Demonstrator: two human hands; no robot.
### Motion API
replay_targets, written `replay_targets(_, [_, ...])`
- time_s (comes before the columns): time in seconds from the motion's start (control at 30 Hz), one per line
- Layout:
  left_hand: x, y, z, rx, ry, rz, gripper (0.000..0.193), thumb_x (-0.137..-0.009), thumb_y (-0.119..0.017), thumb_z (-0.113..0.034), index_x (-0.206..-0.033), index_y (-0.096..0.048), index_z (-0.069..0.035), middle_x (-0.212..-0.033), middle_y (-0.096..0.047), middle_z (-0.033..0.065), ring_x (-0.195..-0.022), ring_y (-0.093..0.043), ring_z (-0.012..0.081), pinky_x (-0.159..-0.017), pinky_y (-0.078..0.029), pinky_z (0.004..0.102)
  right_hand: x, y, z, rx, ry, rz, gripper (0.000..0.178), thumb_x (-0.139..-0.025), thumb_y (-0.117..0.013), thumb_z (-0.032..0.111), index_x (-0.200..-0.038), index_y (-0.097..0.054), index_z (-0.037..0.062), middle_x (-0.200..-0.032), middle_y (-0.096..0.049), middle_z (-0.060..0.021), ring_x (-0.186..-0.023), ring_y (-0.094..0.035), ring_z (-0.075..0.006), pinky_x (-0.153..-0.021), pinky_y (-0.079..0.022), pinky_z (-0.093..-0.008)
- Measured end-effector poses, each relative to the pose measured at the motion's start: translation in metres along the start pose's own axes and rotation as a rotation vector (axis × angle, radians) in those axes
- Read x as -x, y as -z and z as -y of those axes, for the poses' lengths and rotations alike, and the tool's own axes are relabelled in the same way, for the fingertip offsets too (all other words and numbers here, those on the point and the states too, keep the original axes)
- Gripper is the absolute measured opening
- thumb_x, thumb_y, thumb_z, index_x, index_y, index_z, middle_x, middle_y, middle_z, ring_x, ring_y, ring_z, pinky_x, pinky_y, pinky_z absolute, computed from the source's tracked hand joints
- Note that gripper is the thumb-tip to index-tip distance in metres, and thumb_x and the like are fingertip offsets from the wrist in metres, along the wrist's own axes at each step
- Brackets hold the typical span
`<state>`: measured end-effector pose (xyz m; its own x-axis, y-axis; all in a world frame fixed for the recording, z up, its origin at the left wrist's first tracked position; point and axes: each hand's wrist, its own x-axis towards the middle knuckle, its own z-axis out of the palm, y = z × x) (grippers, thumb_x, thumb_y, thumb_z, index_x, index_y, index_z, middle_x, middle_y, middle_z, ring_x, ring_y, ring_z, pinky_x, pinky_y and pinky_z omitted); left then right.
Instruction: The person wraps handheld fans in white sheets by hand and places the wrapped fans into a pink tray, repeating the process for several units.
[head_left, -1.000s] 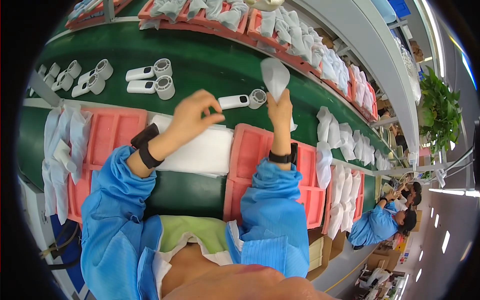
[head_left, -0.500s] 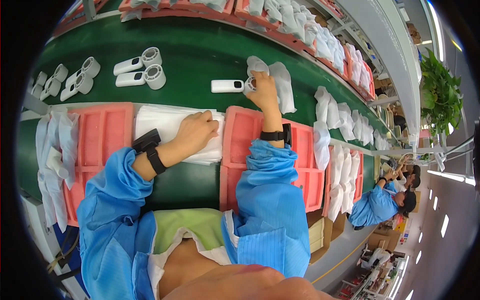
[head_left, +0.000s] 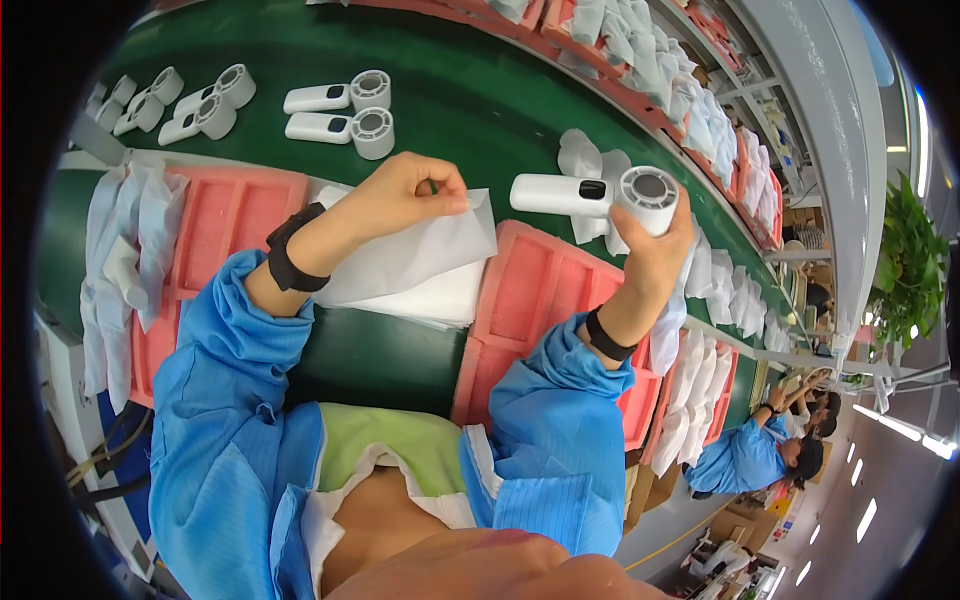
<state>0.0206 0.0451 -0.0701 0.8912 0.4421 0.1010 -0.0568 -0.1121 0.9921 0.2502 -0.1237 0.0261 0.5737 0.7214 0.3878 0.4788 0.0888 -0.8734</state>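
Bagging stage, midway as judged: right hand [head_left: 655, 250] clamped on a white plastic handheld fan with a round head [head_left: 600, 195], held up above the green table [head_left: 480, 100]. Left hand [head_left: 405, 195] pinches together on the corner of a thin white translucent sleeve [head_left: 420, 250], lifted off the white stack [head_left: 430, 300] between two pink foam trays [head_left: 530, 300] — fan and sleeve near but apart, so nothing is inserted yet. More white fans [head_left: 340, 110] lie unbagged on the table.
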Motion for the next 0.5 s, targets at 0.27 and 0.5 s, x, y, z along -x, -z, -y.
replay_targets(0.27, [0.029, 0.005, -0.053, 0.321, -0.044, -0.261, 0.01, -0.094, -0.062, -0.015, -0.092, -0.061, -0.006, -0.082, -0.061, -0.0028, -0.07, -0.053, 0.0054, -0.064, -0.043, 0.0205, 0.029, -0.078, 0.018, 0.02, 0.239, 0.249, 0.054, -0.061, -0.079, 0.003, -0.111, -0.058, 0.0003, -0.102, -0.061, -0.0069, -0.09, -0.06, -0.0168, -0.077, -0.049, -0.0273])
replay_targets(0.5, [0.047, 0.003, -0.061, 0.536, -0.206, -0.316, 0.007, -0.094, -0.061, -0.013, -0.092, -0.06, -0.007, -0.082, -0.061, -0.0001, -0.072, -0.056, 0.0085, -0.066, -0.044, 0.0237, 0.055, -0.137, 0.024, 0.362, 0.527, 0.238, 0.07, -0.059, -0.08, -0.002, -0.124, -0.055, -0.0007, -0.109, -0.053, -0.0149, -0.096, -0.058, -0.0289, -0.076, -0.051, -0.0331])
